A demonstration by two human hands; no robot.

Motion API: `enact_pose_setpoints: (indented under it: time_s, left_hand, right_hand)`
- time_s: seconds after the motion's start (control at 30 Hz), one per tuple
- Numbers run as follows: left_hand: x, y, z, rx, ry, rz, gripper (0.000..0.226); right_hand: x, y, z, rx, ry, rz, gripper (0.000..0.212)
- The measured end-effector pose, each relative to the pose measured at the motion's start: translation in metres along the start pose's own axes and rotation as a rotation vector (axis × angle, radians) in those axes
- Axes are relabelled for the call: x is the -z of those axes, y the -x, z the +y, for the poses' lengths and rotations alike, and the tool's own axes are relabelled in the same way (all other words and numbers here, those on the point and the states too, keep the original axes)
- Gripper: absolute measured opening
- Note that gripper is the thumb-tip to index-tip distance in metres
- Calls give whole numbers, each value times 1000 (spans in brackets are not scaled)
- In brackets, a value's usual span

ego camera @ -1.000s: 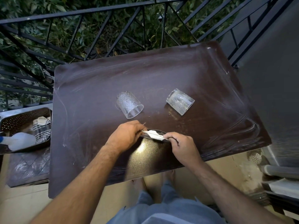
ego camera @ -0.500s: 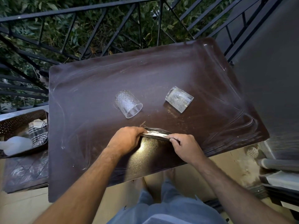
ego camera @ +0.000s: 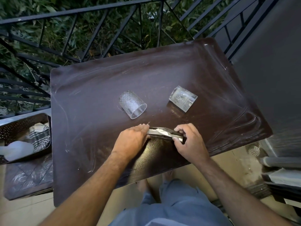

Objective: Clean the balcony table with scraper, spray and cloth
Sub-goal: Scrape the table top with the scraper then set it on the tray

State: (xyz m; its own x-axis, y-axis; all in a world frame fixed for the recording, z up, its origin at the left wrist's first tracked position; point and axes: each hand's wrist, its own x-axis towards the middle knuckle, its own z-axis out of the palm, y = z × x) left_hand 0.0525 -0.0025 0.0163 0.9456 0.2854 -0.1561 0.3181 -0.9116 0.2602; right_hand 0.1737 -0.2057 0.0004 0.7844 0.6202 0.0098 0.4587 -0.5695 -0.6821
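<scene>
A dark brown plastic table (ego camera: 91,103), streaked with pale dust, fills the middle of the view. Near its front edge both hands hold a flat scraper (ego camera: 164,132) whose blade carries whitish scrapings. My left hand (ego camera: 132,140) grips the scraper's left end. My right hand (ego camera: 189,143) pinches its right end. Just beyond them two clear glasses lie on their sides: a dimpled one (ego camera: 132,105) and a ribbed one (ego camera: 182,98). A white spray bottle (ego camera: 17,150) and a striped cloth (ego camera: 39,137) lie in a basket at the left.
A perforated dark basket (ego camera: 19,126) rests on a low stool (ego camera: 29,178) left of the table. Black metal railing (ego camera: 101,12) with foliage behind it runs along the far side. A grey wall (ego camera: 268,66) stands at the right. My legs are under the front edge.
Both hands stay on the scraper; the right hand has shifted slightly away from the left along the blade. The view has tilted, so the table sits lower in frame. The glasses have not moved.
</scene>
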Motion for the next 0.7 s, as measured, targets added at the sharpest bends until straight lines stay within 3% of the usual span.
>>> enact_pose_setpoints:
  time_s: [0.13,0.23,0.3,0.43,0.7]
  left_hand:
    - [2,-8,4,4,91,-96,67]
    - [-3,-14,4,40,185,-186,75]
    - [-7,-15,4,87,218,-184,70]
    - [-8,-15,5,193,300,-113,39]
    - [8,19,-8,368,397,64,33]
  right_hand:
    - [-4,-8,-5,-58,-3,-223,61]
    - [-8,-15,-5,-85,45,-354,58]
    - [-8,-18,-4,-111,64,-366,49]
    - [-6,-24,-5,-80,52,-378,39]
    - [-11,-44,-38,64,22,-423,39]
